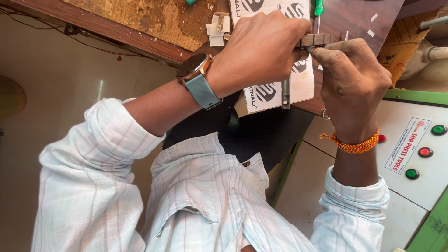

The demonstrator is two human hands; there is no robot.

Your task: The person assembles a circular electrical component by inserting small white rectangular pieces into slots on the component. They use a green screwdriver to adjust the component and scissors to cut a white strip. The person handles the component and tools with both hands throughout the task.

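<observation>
Counter (354, 18) runs across the top of frame, control panel (420, 149) at right. Left hand (261, 46) and right hand (352, 79) both pinch a small dark wood block (316, 39) at upper centre-right, above a metal rod (285, 93).

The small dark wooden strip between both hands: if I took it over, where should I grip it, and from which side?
Grip the strip at its bare middle, probably from above. The left hand covers one end, the right hand pinches beneath the other; only its top face is exposed.
</observation>
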